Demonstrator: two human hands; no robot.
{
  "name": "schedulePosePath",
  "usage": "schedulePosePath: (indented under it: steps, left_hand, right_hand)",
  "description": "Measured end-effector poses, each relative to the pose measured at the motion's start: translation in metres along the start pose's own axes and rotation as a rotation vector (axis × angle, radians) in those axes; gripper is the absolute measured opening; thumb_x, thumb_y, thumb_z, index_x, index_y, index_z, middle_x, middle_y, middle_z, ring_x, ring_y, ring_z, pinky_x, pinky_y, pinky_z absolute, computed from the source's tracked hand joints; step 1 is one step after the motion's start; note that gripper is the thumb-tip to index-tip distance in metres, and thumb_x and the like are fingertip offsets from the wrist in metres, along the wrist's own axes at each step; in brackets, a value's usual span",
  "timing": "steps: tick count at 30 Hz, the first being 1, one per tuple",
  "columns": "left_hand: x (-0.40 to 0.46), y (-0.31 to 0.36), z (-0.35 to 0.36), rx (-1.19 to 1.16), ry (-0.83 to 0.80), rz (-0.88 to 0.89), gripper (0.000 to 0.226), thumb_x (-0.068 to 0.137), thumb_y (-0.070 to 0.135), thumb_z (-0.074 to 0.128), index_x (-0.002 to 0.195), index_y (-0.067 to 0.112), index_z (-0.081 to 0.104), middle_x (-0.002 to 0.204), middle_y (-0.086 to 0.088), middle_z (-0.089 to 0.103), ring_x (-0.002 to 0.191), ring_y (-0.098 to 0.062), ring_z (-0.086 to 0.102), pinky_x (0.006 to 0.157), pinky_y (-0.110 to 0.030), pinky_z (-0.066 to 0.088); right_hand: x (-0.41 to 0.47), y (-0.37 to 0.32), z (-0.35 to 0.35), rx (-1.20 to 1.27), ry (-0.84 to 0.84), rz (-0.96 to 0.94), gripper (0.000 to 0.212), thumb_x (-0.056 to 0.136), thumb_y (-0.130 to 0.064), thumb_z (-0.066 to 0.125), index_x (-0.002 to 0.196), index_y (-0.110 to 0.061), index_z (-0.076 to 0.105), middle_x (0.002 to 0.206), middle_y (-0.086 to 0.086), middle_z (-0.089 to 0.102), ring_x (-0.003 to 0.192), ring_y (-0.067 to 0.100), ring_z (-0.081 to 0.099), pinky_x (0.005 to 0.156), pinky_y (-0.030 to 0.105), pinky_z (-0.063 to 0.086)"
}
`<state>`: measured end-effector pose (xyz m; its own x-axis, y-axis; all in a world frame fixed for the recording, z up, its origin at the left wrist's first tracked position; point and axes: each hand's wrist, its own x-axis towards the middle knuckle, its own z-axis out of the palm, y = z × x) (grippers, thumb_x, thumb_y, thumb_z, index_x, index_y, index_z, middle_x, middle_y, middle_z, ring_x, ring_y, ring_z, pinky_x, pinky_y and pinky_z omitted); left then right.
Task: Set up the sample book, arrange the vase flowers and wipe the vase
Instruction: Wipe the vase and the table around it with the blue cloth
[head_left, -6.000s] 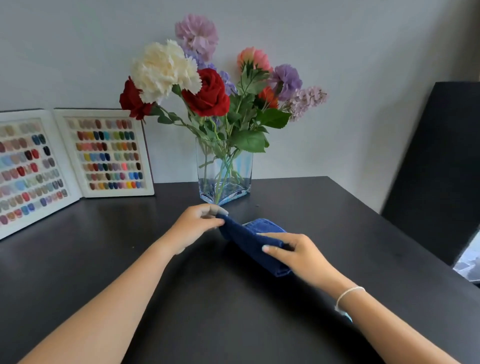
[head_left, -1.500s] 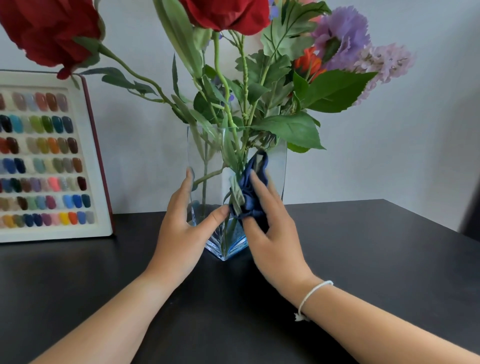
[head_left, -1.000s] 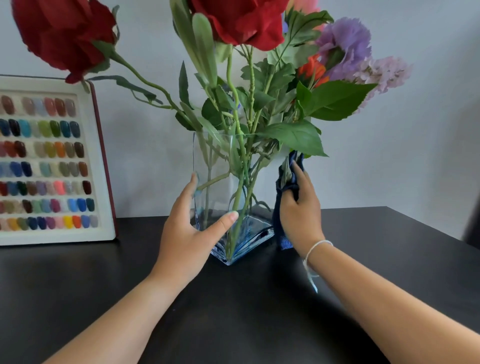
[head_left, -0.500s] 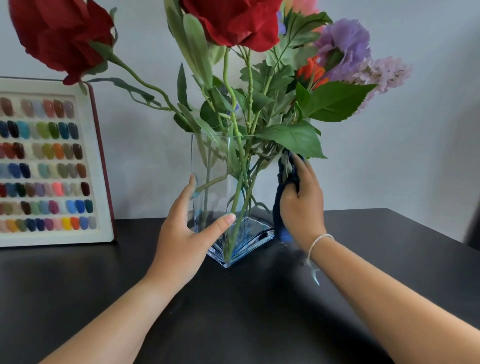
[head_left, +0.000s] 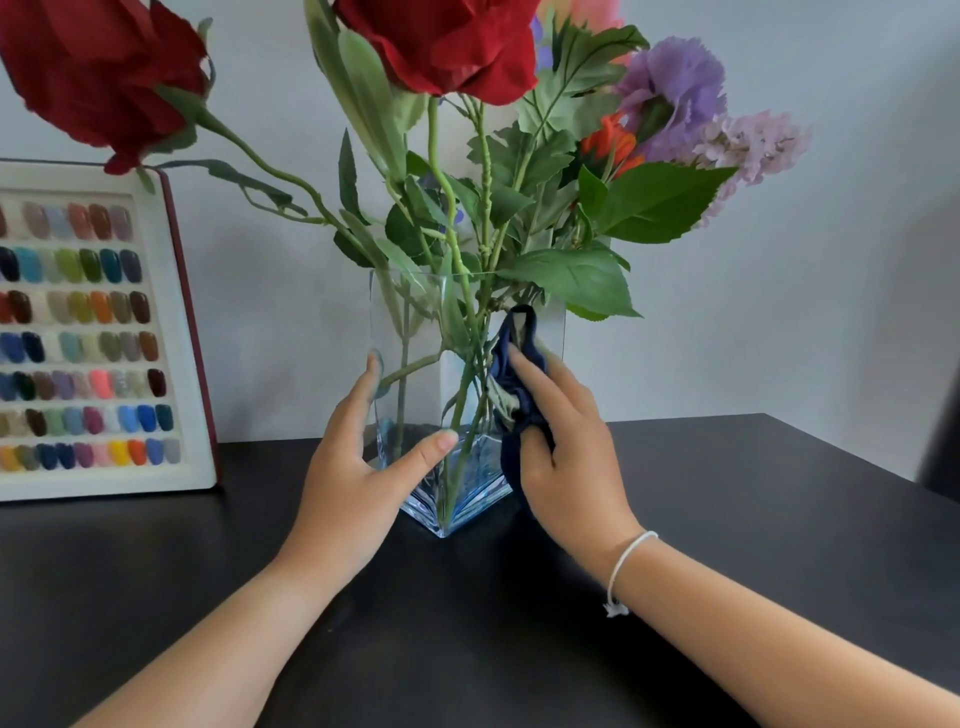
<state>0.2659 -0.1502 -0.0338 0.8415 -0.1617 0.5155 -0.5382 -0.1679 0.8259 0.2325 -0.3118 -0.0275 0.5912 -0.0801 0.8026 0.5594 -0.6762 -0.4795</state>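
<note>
Head-camera view: a person steadies a clear square glass vase (head_left: 415, 364) on a black table (head_left: 727, 519) while wiping it. The left hand (head_left: 353, 467) rests against the vase's left face, fingers straight and reaching up the glass, thumb stretched across the near corner toward the stems (head_left: 457, 332). The right hand (head_left: 566, 452) presses a dark blue cloth (head_left: 519, 364) against the vase's right face; its fingers lie nearly straight over the bunched fabric, which pokes out above the fingertips and hangs below the thumb. A white string bracelet (head_left: 628, 561) circles the right wrist. Green stems run down inside the glass between the two hands, and the blooms spread above the fingers: two red roses (head_left: 452, 47), a purple carnation (head_left: 675, 88) and a pale lilac spray (head_left: 753, 145). Left of the left hand, well apart from it, the sample book (head_left: 93, 332) stands open against the grey wall (head_left: 779, 312), showing rows of coloured nail tips.
</note>
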Motion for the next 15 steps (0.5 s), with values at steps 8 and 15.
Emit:
schedulePosePath:
  steps: [8,15]
  left_hand:
    - [0.0,-0.001,-0.001,-0.012,-0.007,0.002,0.095,0.05,0.069,0.065,0.133,0.058,0.018,0.143,0.016,0.039,0.132,-0.007,0.036,0.11,-0.043,0.031]
    - [0.001,-0.001,0.0,-0.011,0.006,0.004,0.097,0.049,0.069,0.064,0.133,0.056,0.019,0.144,0.018,0.038,0.131,-0.007,0.038,0.109,-0.043,0.033]
  right_hand:
    - [-0.005,0.003,-0.008,-0.022,-0.029,-0.03,0.057,0.078,0.005,0.051,0.127,-0.025,0.049,0.116,-0.032,0.038,0.106,-0.007,0.034,0.092,-0.003,0.021]
    - [-0.007,0.007,-0.012,0.001,-0.075,-0.016,0.061,0.078,0.0,0.062,0.129,-0.029,0.043,0.114,-0.036,0.035,0.103,-0.013,0.036,0.088,-0.005,0.023]
